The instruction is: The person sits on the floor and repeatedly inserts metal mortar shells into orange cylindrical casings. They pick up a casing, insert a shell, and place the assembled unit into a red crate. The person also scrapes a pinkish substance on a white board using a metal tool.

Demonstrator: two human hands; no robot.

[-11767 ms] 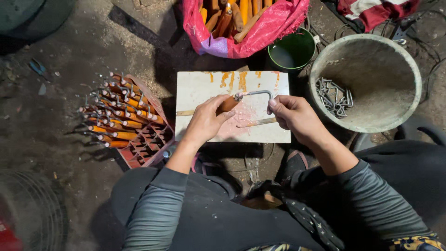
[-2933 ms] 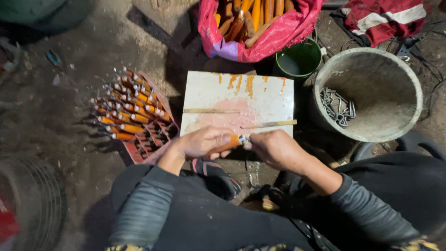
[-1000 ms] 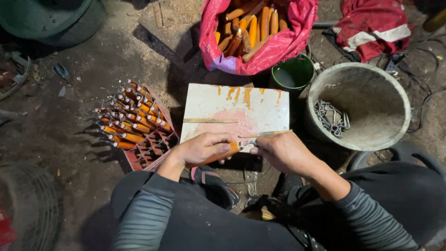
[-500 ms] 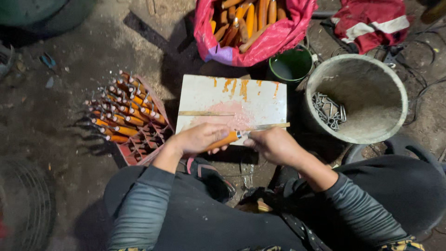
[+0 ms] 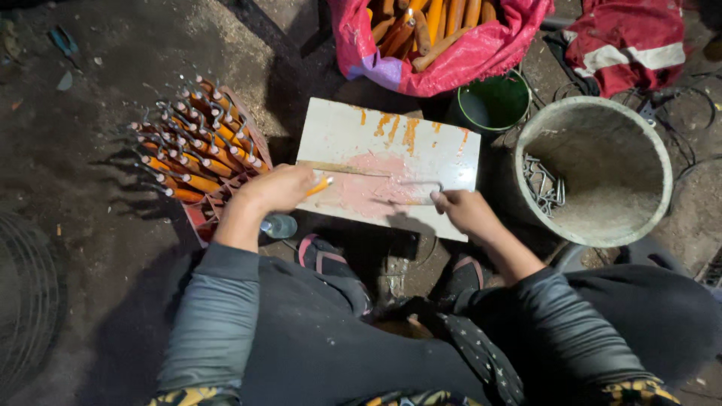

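At the white board's (image 5: 391,162) near left corner, the left hand (image 5: 274,189) is closed around an orange wooden handle (image 5: 320,185), tip toward the middle. The right hand (image 5: 465,211), fingers pinching, holds a bent metal wire (image 5: 421,184) flat on the near right edge. Lining the wire's end squarely with the handle's tip before pushing looks wise.

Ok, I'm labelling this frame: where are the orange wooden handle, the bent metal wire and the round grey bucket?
orange wooden handle (image 5: 321,184), head view, its tip beyond the left hand
bent metal wire (image 5: 421,183), head view, top bar
round grey bucket (image 5: 665,162), head view, right rim
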